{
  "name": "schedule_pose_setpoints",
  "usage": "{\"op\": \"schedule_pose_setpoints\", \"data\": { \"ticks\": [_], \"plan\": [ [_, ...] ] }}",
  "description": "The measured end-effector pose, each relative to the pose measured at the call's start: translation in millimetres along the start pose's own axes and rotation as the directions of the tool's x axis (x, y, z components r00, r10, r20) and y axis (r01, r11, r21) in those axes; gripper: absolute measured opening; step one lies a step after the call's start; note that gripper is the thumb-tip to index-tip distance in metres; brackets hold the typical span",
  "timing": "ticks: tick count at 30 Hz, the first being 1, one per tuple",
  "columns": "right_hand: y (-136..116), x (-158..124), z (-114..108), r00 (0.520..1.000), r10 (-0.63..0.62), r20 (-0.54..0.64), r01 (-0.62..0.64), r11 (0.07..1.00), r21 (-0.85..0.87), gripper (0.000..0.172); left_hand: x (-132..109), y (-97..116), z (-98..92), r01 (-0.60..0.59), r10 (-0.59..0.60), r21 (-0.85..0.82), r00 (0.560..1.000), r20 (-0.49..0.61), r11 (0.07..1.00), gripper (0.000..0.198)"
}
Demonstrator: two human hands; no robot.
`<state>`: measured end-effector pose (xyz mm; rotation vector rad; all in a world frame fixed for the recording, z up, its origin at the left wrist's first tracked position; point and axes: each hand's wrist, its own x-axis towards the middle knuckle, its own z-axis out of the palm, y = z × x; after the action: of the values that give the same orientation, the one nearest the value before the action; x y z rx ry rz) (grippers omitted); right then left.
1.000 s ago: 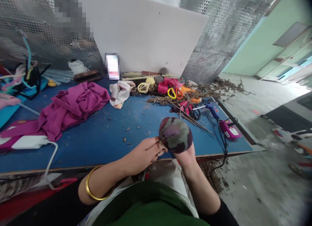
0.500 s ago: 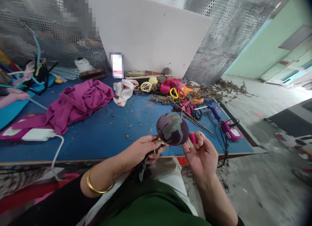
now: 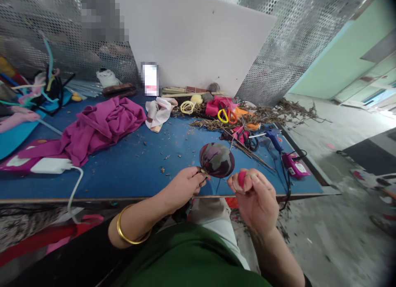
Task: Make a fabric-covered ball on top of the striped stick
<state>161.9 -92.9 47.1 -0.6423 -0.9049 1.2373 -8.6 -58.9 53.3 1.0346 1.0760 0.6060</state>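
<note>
A round ball wrapped in camouflage-patterned fabric (image 3: 217,160) stands just above the table's near edge. My left hand (image 3: 187,184) is closed around its gathered lower end, where dark cloth hangs down below the fingers. To the right, my right hand (image 3: 255,192) is curled shut on a small bright pink piece (image 3: 241,179), rounded at the end; the fingers hide most of it, so its kind does not show. A gap separates this hand from the ball. Whether a thread runs between them is too fine to tell.
Purple cloth (image 3: 103,126) lies at the left beside a white plug (image 3: 51,166). Scissors (image 3: 222,116), dried stems (image 3: 213,124) and pink scraps lie at the back. On the right are a blue glue gun (image 3: 274,140) and purple box (image 3: 296,165). A phone (image 3: 150,79) stands behind.
My right hand has drawn away from the ball and its fingers have curled in around the pink piece. My left hand has tightened at the gathered end, and less of the hanging cloth shows.
</note>
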Motion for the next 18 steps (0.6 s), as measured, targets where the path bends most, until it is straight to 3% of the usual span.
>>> {"op": "schedule_pose_setpoints", "data": {
  "ticks": [3, 5, 9, 12, 14, 18],
  "plan": [
    [-9, 6, -1, 0.984, -0.041, 0.173, 0.076, 0.976, -0.205, 0.027, 3, -1, -2.2, -0.044, 0.049, 0.152, 0.998, -0.031, 0.987, 0.020],
    [-18, 16, -1, 0.961, -0.029, 0.275, 0.139, 0.910, -0.390, 0.026, 4, -4, -3.4, -0.078, 0.096, 0.292, 0.994, -0.050, 0.953, 0.019],
    [-31, 49, 0, 0.949, 0.002, 0.314, 0.210, 0.739, -0.639, 0.027, 2, -5, -1.7, -0.139, 0.153, 0.504, 0.988, 0.014, 0.852, 0.020],
    [-25, 80, -1, 0.929, 0.096, 0.358, 0.180, 0.728, -0.661, 0.028, -2, -2, 1.6, -0.177, 0.158, 0.573, 0.984, 0.083, 0.800, 0.019],
    [-15, 97, -2, 0.887, 0.215, 0.408, 0.106, 0.766, -0.634, 0.029, -6, 1, 3.2, -0.204, 0.147, 0.601, 0.979, 0.143, 0.773, 0.019],
    [13, 112, -12, 0.787, 0.520, 0.332, -0.343, 0.815, -0.467, 0.028, -13, 7, 2.1, -0.276, 0.142, 0.614, 0.955, 0.259, 0.740, 0.019]
  ]
}}
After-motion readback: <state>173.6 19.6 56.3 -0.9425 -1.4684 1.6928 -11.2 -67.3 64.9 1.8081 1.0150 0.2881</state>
